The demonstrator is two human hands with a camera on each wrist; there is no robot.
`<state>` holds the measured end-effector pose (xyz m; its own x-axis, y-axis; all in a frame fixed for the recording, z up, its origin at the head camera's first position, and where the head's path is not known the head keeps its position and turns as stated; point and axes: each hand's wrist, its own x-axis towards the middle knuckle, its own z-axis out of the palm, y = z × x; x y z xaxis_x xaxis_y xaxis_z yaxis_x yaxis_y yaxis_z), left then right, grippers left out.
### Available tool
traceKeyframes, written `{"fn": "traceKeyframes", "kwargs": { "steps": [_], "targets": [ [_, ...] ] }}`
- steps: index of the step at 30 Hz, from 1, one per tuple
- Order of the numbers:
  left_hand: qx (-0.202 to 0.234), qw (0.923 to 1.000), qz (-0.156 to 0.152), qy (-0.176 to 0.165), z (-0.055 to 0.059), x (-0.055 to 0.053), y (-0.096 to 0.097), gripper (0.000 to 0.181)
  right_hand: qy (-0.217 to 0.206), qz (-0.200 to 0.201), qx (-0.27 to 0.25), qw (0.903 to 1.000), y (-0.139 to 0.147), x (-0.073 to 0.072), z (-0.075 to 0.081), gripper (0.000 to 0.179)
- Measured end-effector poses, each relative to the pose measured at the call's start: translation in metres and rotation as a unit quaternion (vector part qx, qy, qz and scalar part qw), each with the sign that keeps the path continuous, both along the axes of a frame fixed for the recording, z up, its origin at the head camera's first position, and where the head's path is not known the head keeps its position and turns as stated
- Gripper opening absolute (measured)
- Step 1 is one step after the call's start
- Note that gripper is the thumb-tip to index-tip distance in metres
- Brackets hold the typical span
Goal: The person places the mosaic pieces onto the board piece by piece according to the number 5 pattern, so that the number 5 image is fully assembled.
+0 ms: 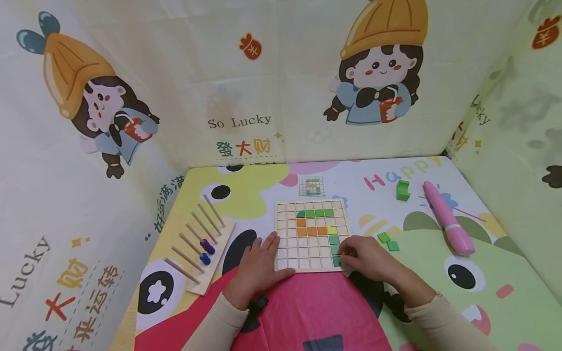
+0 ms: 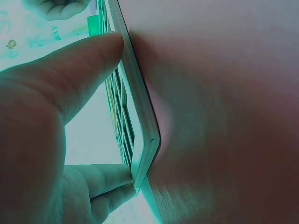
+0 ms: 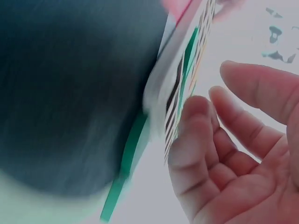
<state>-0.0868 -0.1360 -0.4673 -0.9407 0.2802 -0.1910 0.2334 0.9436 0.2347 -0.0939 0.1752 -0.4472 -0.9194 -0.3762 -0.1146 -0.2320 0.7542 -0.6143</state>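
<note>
A square wooden grid board (image 1: 287, 253) lies on the table, with green tiles (image 1: 320, 213) in an upper row, orange tiles (image 1: 311, 231) below, one yellow tile (image 1: 331, 230) and a column of darker green tiles (image 1: 334, 240) down the right. My left hand (image 1: 261, 265) rests at the board's near left corner, its thumb along the front edge and straight fingertips against the left side. At the near right corner, the fingers of my right hand (image 1: 369, 258) touch the lowest green tile. In the right wrist view its thumb (image 3: 257, 86) stands apart from the loosely bent fingers.
Two loose green tiles (image 1: 388, 241) lie right of the board. Behind it is a small pattern card (image 1: 311, 186). A wooden peg rack (image 1: 215, 263) with blue and purple pieces stands left. A green notched block (image 1: 402, 190) and a pink stick (image 1: 448, 217) are at the right.
</note>
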Motion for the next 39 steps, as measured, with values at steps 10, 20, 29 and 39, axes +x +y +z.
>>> {"fn": "traceKeyframes", "kwargs": {
  "steps": [10,20,29,39],
  "targets": [
    [-0.001,1.0,0.001,0.001,0.0,0.001,-0.001,0.103,0.068,-0.072,0.075,0.9923,0.07,-0.004,-0.003,0.032],
    [0.003,1.0,0.002,0.003,0.001,0.001,-0.001,0.103,0.052,-0.078,0.11,0.9895,0.102,-0.005,-0.009,0.037],
    [0.0,1.0,0.001,0.008,0.001,-0.001,0.001,0.103,0.072,-0.068,0.113,0.9887,0.109,-0.007,-0.008,0.026],
    [0.0,1.0,-0.003,0.004,0.0,0.001,0.001,0.103,0.055,-0.08,0.084,0.9917,0.109,-0.005,-0.014,0.023]
  ]
}}
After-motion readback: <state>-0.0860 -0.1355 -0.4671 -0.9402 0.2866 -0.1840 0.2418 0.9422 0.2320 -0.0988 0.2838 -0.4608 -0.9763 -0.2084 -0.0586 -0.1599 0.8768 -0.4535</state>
